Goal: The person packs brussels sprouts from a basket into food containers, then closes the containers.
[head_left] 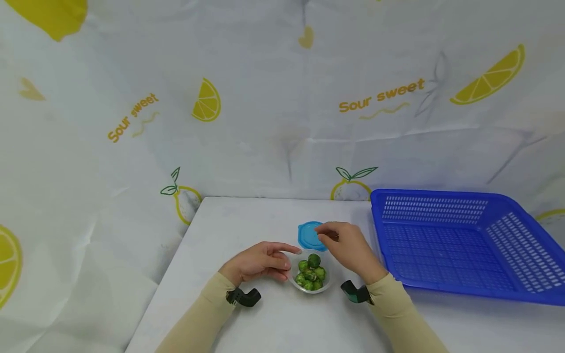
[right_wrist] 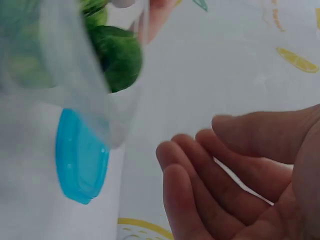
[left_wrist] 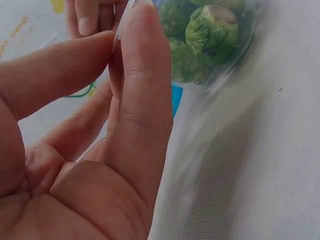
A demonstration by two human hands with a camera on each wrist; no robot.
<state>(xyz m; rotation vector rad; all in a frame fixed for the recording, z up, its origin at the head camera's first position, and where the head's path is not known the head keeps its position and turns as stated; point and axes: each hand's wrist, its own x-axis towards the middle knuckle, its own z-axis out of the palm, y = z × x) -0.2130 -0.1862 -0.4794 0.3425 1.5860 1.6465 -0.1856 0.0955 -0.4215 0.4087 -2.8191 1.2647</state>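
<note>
A clear round bowl [head_left: 311, 291] full of Brussels sprouts [head_left: 311, 274] is at the middle of the table. My left hand [head_left: 260, 262] pinches the bowl's left rim between thumb and finger; the left wrist view shows the thin edge between the fingertips. Just beyond the bowl lies a light blue lid [head_left: 307, 236] on the table. Over the lid's right side, my right hand [head_left: 350, 245] hovers with loosely bent fingers. Between its thumb and fingers [right_wrist: 187, 200] nothing is held in the right wrist view.
On the right stands a large blue plastic basket [head_left: 446, 289] with slotted walls. A white cloth with printed lemons [head_left: 206, 100] hangs behind and to the left of the white table [head_left: 247, 215]. Black wrist cameras [head_left: 355, 292] are worn over the sleeves.
</note>
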